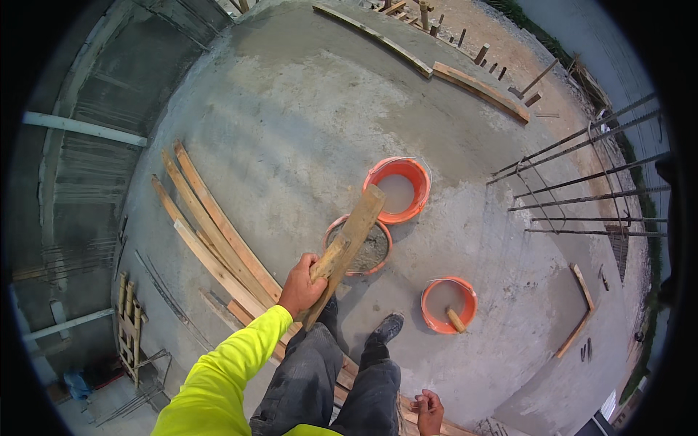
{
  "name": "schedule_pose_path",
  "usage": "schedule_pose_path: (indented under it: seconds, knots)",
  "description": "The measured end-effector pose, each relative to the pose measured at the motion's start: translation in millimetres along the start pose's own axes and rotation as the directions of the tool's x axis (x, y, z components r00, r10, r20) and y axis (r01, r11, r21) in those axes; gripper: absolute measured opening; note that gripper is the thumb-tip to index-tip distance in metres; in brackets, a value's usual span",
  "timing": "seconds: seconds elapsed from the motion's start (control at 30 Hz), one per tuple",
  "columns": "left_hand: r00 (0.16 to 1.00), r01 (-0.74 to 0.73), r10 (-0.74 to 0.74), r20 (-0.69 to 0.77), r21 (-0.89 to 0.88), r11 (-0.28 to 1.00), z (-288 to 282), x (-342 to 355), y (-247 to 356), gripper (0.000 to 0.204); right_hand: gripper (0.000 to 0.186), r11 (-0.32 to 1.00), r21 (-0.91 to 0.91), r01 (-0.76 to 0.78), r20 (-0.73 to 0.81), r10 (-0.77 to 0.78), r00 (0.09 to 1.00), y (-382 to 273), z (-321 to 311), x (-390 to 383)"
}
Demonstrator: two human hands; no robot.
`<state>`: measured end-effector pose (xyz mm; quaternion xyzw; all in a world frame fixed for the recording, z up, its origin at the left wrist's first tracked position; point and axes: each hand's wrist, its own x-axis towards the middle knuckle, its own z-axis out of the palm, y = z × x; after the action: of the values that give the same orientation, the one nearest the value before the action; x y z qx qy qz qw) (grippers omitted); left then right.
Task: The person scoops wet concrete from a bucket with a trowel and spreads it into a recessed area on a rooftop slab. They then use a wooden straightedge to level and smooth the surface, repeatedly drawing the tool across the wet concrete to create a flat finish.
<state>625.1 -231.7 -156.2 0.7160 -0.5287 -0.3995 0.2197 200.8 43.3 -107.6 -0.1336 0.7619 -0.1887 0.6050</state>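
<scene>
My left hand (302, 285), in a bright yellow sleeve, grips a short wooden plank (352, 236) by its near end. The plank points up and away over an orange bucket of grey mortar (336, 225). Its far tip reaches the rim of a larger orange bucket (407, 168) holding pale liquid. My right hand (429, 410) hangs low beside my leg with its fingers curled and nothing visible in it. I stand on a concrete slab (305, 123) in dark trousers and dark shoes.
A third orange bucket (465, 292) with a wooden handle in it sits right of my feet. Long boards (211, 232) lie on the slab to my left. Rebar rods (582, 182) stick out at the right. More planks (480, 89) lie along the far edge. The slab drops off at the left.
</scene>
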Motion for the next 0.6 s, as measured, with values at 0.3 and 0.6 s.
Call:
schedule_pose_path:
  seconds: [0.3,0.6]
  knots:
    - [0.680,0.603,-0.456,0.574,-0.792,-0.097,-60,14,-31,0.014,0.029,0.999,0.034,0.030,0.007,-0.031,1.000,-81,125,-2]
    - [0.479,0.869,-0.235,0.846,-0.494,-0.008,-2,7,-37,0.035,0.030,0.976,0.214,0.050,-0.223,-0.001,0.975,-54,145,138]
